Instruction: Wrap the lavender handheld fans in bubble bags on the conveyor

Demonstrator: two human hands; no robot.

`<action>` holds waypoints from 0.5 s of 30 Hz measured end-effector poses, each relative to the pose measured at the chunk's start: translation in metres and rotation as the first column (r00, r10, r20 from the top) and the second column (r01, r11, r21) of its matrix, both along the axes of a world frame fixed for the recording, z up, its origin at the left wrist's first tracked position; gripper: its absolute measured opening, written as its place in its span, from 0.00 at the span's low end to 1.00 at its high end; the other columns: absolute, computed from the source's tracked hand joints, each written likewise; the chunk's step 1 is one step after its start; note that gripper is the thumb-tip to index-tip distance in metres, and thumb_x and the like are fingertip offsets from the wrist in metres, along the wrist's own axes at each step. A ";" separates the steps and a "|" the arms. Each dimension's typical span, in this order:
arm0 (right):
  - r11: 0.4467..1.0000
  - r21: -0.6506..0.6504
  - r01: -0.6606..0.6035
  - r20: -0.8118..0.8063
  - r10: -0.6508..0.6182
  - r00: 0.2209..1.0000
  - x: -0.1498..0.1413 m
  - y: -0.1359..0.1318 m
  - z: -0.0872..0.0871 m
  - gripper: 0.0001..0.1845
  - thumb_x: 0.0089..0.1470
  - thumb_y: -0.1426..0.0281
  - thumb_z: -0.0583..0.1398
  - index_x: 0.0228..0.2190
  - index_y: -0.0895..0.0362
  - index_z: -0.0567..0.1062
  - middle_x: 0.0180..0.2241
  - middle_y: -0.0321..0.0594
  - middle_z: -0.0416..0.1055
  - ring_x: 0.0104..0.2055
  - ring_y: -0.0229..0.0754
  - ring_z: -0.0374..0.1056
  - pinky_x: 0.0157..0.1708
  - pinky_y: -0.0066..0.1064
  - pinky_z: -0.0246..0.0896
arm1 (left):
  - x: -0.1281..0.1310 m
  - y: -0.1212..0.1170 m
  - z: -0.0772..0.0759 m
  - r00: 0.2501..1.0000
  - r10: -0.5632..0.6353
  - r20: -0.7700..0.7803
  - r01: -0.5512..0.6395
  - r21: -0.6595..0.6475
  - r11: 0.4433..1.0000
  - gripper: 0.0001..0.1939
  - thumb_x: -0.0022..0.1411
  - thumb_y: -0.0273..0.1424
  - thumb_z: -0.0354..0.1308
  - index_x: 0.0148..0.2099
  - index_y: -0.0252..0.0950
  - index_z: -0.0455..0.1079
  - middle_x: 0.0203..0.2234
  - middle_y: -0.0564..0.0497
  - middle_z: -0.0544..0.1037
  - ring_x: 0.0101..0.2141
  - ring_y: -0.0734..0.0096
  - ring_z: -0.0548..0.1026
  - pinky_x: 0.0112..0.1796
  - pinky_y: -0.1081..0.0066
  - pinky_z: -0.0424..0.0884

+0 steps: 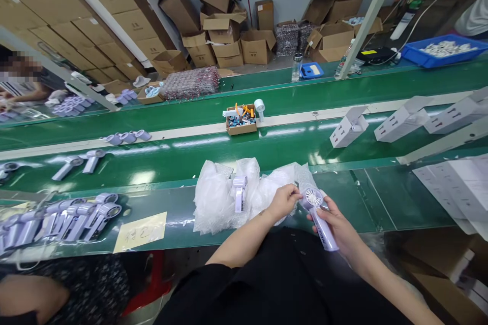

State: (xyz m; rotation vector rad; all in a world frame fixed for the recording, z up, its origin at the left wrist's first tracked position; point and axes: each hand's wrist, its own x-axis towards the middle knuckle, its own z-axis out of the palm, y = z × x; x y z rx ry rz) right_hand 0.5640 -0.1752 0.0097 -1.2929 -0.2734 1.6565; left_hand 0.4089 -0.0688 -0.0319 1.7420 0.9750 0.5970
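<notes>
A pale purple handheld fan (324,231) with a round white-bladed head is gripped around its handle by my right hand (337,221). The fan is tilted, its head pointing up and away from me. At the left rim of the head, my left hand (284,203) has its thumb and fingers pinched together; whatever is between them is too small to make out. Clear bubble-wrap bags (280,183) lie on the bench just beyond my left hand. Another purple fan (239,194) rests on the bags to the left.
Many purple fans (82,216) lie at left beside a paper note (140,232). Across the green conveyor (183,155) stand a small carton of batteries (242,129) and white boxes (348,127). A metal post (369,20) rises at right. Another person works far left.
</notes>
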 end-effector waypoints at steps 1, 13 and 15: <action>1.000 -0.018 0.012 0.025 -0.011 1.000 -0.002 0.000 0.000 0.37 0.46 0.67 0.66 0.54 0.43 0.56 0.39 0.37 0.68 0.36 0.44 0.71 0.26 0.31 0.69 | 0.000 -0.004 -0.001 0.994 -0.015 -0.104 0.031 0.154 0.988 0.07 0.61 0.31 0.52 0.34 0.34 0.68 0.29 0.49 0.72 0.34 0.68 0.70 0.39 0.68 0.65; 0.996 -0.073 0.044 0.116 -0.035 0.993 -0.007 0.006 0.003 0.38 0.40 0.66 0.69 0.51 0.43 0.59 0.40 0.35 0.68 0.33 0.41 0.71 0.21 0.28 0.66 | 0.021 0.002 0.006 0.995 0.073 -0.070 -0.050 0.293 0.955 0.09 0.61 0.26 0.48 0.39 0.34 0.69 0.28 0.51 0.73 0.30 0.72 0.71 0.35 0.72 0.68; 0.995 -0.073 0.064 0.095 -0.057 0.994 -0.005 0.008 0.005 0.37 0.40 0.66 0.69 0.50 0.44 0.60 0.40 0.34 0.69 0.32 0.41 0.70 0.20 0.28 0.66 | 0.020 0.000 0.010 1.000 0.030 -0.010 -0.025 0.323 0.946 0.08 0.61 0.26 0.48 0.39 0.34 0.69 0.28 0.51 0.72 0.30 0.72 0.70 0.34 0.72 0.68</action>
